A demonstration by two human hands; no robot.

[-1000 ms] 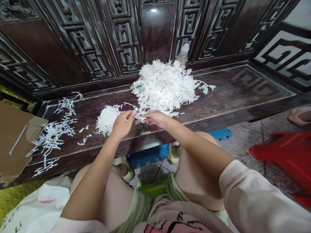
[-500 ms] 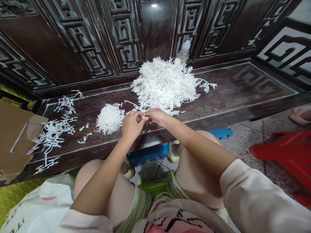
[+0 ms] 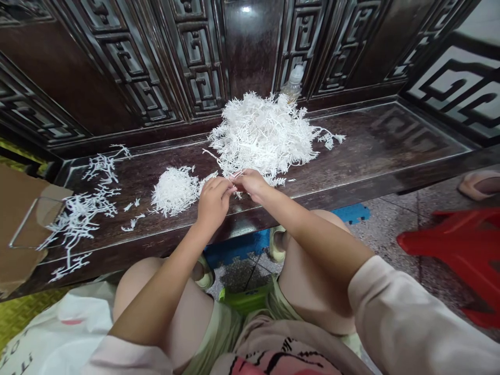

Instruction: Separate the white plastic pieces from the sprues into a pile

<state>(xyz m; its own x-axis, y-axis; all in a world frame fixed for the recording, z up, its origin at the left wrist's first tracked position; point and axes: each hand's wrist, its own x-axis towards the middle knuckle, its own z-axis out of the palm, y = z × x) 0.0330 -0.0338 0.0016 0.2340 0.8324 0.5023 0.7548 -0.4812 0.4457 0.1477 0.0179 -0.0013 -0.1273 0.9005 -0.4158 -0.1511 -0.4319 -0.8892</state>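
Left hand (image 3: 213,205), fingers curled, and right hand (image 3: 252,185), fingertips pinched, grip a white sprig (image 3: 208,178) at the near edge of the large pile (image 3: 261,136). A smaller pile (image 3: 175,191) lies just left of the hands. Loose sprigs (image 3: 80,213) are scattered farther left on the dark wooden bench (image 3: 371,140).

Light: bright and fairly even across my workspace, its source out of view.
Glare: a small hot spot high on the dark carved wooden panel (image 3: 246,9), and a soft sheen along the bench top (image 3: 375,140).
Shadows: faint and soft beneath my left hand (image 3: 213,205) and my right hand (image 3: 250,185).
Exposure: the white sprigs (image 3: 261,138) are almost blown out.
Focus: nothing is clearly blurred.
Distortion: strong wide-angle bowing at the edges, with my sleeve (image 3: 425,317) stretched large in the lower right corner.
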